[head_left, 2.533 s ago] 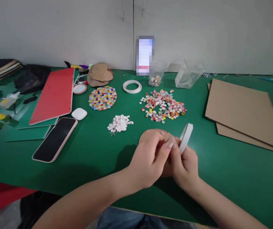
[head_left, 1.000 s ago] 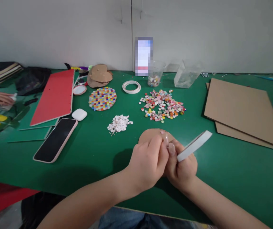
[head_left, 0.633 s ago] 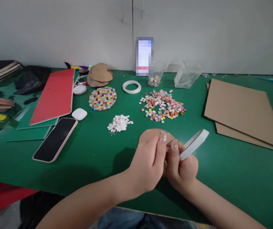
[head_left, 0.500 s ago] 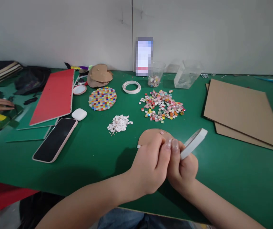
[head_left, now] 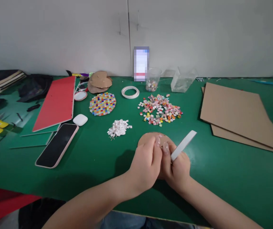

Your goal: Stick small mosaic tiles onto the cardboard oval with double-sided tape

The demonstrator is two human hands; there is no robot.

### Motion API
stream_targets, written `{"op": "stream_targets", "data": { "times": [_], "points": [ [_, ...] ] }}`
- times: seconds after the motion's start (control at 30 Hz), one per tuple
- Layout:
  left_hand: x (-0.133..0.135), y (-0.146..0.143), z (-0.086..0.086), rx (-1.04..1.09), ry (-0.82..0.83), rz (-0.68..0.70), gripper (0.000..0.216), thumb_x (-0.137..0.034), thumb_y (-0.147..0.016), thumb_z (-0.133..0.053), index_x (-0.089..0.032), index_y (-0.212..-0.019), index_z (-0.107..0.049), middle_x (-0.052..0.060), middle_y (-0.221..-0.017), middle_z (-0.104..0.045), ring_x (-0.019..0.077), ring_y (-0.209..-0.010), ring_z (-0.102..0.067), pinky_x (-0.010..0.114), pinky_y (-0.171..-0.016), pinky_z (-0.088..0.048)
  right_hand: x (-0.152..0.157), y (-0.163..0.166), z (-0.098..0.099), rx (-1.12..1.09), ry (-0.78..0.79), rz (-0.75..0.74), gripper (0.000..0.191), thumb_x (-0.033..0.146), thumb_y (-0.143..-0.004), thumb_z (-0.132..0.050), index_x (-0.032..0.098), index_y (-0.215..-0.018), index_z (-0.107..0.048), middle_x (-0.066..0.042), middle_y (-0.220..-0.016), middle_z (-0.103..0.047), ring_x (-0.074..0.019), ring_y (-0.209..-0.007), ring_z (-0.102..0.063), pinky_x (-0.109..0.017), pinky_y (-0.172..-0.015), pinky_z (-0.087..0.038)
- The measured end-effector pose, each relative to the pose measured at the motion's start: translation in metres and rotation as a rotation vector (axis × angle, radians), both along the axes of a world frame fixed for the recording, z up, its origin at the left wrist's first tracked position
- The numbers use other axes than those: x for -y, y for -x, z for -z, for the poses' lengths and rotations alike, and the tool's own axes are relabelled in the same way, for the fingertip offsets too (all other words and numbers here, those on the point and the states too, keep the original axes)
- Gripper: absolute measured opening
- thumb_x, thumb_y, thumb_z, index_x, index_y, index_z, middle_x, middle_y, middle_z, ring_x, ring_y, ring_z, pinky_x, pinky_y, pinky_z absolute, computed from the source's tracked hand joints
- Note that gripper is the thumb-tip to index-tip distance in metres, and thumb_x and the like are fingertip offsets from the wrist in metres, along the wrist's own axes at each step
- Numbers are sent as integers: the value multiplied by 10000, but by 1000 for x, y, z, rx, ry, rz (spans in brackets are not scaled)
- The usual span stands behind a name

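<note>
Just above a round cardboard disc point(head_left: 146, 138), my two hands meet with their thumbs side by side. My right hand point(head_left: 179, 168) is closed around a narrow roll of white tape point(head_left: 184, 145), which sticks up edge-on toward the upper right. My left hand point(head_left: 146, 162) has its fingers curled into a pinch against the right thumb; whatever lies between the fingertips is too small to make out. Part of the disc is covered by my hands. Beyond it lie a pile of colourful mosaic tiles point(head_left: 162, 109) and a heap of white paper scraps point(head_left: 119, 128).
A tile-covered round piece point(head_left: 102, 104), another tape roll point(head_left: 130, 92), a plastic cup point(head_left: 153, 79) and a clear box point(head_left: 183, 80) stand farther back. Cardboard sheets point(head_left: 234, 116) lie right; a phone point(head_left: 57, 145), white case point(head_left: 80, 120) and red board point(head_left: 56, 101) lie left.
My hands have shifted slightly left and the tape roll has turned more edge-on. Another person's hand at the far left has gone out of view.
</note>
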State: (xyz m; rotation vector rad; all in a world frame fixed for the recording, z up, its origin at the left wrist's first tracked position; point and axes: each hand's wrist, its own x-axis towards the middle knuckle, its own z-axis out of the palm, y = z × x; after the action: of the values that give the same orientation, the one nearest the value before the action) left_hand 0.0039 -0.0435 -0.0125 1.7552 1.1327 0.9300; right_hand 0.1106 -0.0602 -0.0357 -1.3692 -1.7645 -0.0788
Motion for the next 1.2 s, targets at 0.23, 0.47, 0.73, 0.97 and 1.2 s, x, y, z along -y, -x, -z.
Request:
{"op": "stream_targets", "data": {
  "times": [0.23,0.47,0.73,0.97,1.2],
  "points": [
    [0,-3,-2,197,135,20,305,-319,-963,-281,-188,-734,-435,9,-732,-515,127,-706,-495,262,-718,-418,0,0,-3,-113,88,-10,298,202,-940,-319,202,-662,-429,34,-478,-490,-105,-399,-481,-220,-414,-334],
    [1,-3,4,244,214,0,345,-372,-957,-256,-200,-702,-414,-10,-646,-426,124,-599,-420,260,-632,-407,-1,-2,-4,-132,78,-28,304,196,-932,-319,205,-661,-455,18,-496,-544,-120,-423,-541,-224,-434,-390],
    [-7,1,-5,106,131,60,284,-304,-932,-354,-193,-678,-414,-10,-660,-463,128,-650,-452,263,-673,-388,-5,-5,2,-41,19,-33,280,212,-927,-314,178,-793,-557,-25,-531,-601,-173,-481,-600,-263,-499,-484],
    [-7,3,-2,31,117,83,273,-316,-955,-299,-198,-745,-429,4,-684,-490,156,-740,-512,285,-716,-397,-9,-7,6,10,20,8,300,234,-939,-308,130,-908,-588,-111,-699,-698,-210,-606,-676,-266,-509,-506],
    [-6,3,-1,92,170,115,257,-351,-946,-323,-192,-828,-488,31,-763,-547,167,-786,-529,295,-730,-425,-11,-9,7,-19,26,17,305,242,-940,-324,138,-809,-579,-76,-607,-660,-178,-500,-629,-241,-445,-454]
  ]
}}
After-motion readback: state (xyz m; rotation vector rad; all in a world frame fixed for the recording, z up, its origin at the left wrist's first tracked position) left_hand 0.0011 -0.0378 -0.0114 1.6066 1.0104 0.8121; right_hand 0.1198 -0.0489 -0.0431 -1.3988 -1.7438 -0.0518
